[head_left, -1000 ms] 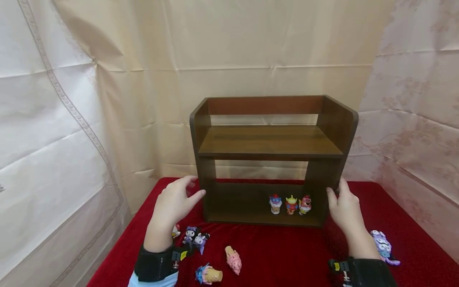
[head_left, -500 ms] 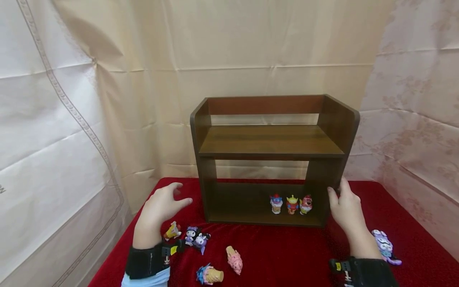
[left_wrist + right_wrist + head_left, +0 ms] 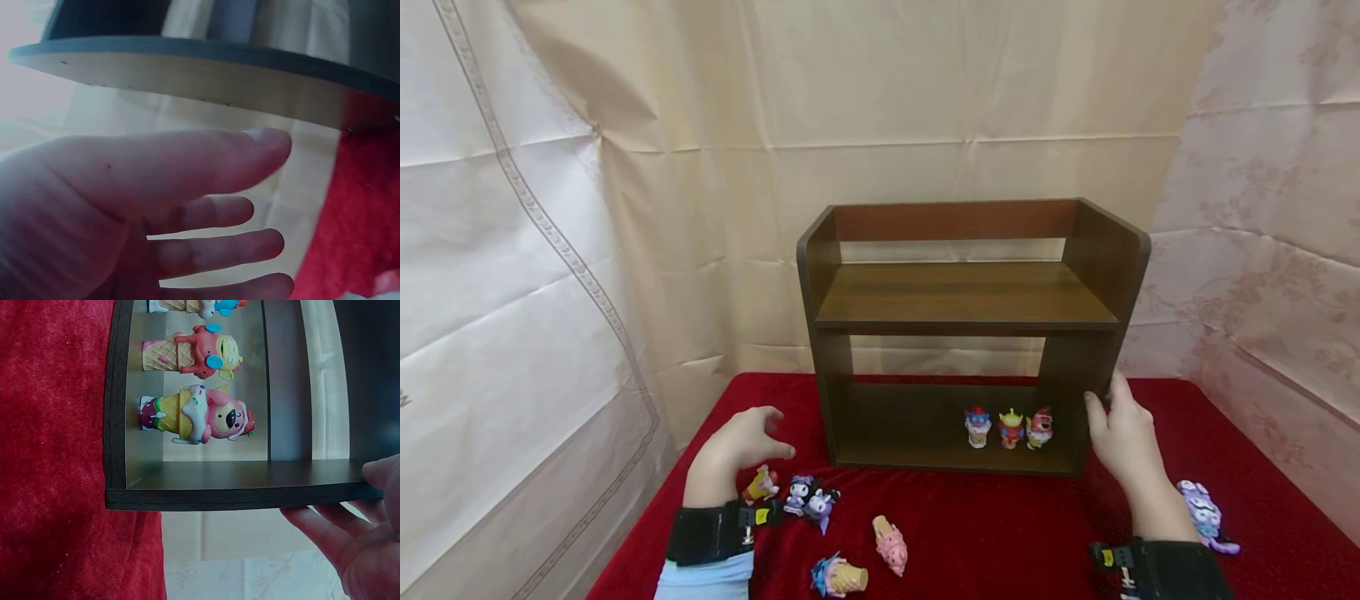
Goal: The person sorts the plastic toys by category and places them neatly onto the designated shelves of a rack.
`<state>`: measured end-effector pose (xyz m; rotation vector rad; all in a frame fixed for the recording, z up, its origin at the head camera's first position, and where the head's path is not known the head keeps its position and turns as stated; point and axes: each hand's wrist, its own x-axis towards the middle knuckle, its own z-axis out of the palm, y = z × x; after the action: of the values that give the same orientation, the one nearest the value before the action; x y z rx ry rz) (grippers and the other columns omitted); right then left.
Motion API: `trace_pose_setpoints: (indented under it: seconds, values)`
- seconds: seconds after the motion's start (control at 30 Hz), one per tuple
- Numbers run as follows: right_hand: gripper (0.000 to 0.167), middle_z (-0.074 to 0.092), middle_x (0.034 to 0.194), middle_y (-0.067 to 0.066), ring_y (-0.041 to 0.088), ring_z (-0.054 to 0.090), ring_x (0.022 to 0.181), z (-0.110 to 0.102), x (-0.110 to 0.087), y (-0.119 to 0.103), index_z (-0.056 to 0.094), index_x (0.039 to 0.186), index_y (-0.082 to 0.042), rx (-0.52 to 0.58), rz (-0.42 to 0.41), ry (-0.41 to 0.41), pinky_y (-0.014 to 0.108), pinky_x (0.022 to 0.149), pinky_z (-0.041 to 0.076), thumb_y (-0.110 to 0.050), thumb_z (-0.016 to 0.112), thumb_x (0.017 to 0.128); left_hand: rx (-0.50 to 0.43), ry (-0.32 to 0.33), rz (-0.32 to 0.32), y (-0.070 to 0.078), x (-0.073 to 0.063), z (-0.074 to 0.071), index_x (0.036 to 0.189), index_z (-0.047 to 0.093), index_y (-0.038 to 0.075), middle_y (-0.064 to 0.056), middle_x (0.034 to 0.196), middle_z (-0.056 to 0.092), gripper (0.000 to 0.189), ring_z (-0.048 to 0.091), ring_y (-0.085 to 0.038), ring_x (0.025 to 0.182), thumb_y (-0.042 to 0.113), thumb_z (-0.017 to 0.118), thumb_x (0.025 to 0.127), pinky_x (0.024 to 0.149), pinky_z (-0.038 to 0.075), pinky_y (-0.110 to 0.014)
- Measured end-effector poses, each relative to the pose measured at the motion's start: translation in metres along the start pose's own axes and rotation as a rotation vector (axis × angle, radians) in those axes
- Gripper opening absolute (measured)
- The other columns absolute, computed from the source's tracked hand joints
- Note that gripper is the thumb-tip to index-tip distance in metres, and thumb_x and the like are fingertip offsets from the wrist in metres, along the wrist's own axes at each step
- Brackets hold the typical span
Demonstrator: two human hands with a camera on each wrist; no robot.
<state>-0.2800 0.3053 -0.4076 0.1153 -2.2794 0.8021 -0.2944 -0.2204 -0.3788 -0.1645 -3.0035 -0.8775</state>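
Observation:
A dark brown two-tier shelf (image 3: 966, 293) stands on the red cloth. My right hand (image 3: 1127, 437) holds its right side panel, thumb at the front edge and fingers along the outer face, as the right wrist view shows. To the left of the shelf, my left hand (image 3: 747, 439) hovers with nothing in it, thumb and fingers apart. Just below that hand lies a yellow ice-cream-cone figurine (image 3: 762, 484), beside two black-and-purple figurines (image 3: 800, 493). On the lower tier stand a blue figurine (image 3: 977, 427), a green-headed alien figurine (image 3: 1011, 427) and a pink bear figurine (image 3: 226, 417).
Nearer the front lie a pink cone figurine (image 3: 891, 546) and a blue-topped cone figurine (image 3: 840, 577). A purple figurine (image 3: 1202, 512) lies right of my right forearm. Behind the table (image 3: 985, 533) hang beige curtains (image 3: 925, 83).
My left hand has moved left, away from the shelf's left side, then lower toward the yellow figurine. The right hand keeps its place on the shelf.

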Motion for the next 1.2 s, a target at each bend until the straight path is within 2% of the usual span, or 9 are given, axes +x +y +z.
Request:
trace_pose_setpoints:
  seconds: [0.23,0.6,1.03,1.2]
  values:
    - [0.046,0.062,0.111,0.039,0.059,0.062,0.097,-0.001,0.0,0.0,0.039,0.144,0.001,0.003,-0.008,-0.002,0.07,0.076,0.047,-0.006,0.057,0.102,0.005,-0.069,-0.06,-0.016,0.005,0.008,0.122,0.065,0.0,-0.015,0.111,0.067,0.064,0.063,-0.03,0.095,0.015,0.093,0.067,0.075,0.059,-0.049]
    - [0.046,0.063,0.108,0.039,0.059,0.062,0.094,0.0,0.001,0.001,0.04,0.143,0.002,0.002,-0.014,0.006,0.07,0.075,0.047,-0.005,0.057,0.101,-0.014,-0.166,-0.136,-0.032,0.01,0.017,0.113,0.067,0.002,-0.01,0.097,0.065,0.053,0.059,-0.029,0.09,0.017,0.091,0.068,0.072,0.057,-0.048]
    - [0.046,0.063,0.111,0.038,0.058,0.063,0.096,-0.002,-0.001,-0.001,0.038,0.144,0.001,0.002,0.006,-0.021,0.069,0.075,0.049,-0.008,0.056,0.103,-0.032,-0.185,-0.141,-0.04,0.009,0.027,0.088,0.065,0.009,-0.007,0.084,0.062,0.027,0.057,-0.026,0.083,0.01,0.086,0.071,0.065,0.054,-0.042]
    - [0.046,0.063,0.113,0.038,0.058,0.062,0.098,-0.002,-0.001,-0.002,0.038,0.144,0.001,0.003,0.018,-0.027,0.069,0.076,0.048,-0.008,0.056,0.103,-0.063,-0.187,-0.15,-0.042,0.009,0.029,0.085,0.065,0.008,-0.008,0.082,0.063,0.023,0.058,-0.026,0.078,0.008,0.085,0.073,0.06,0.056,-0.04]
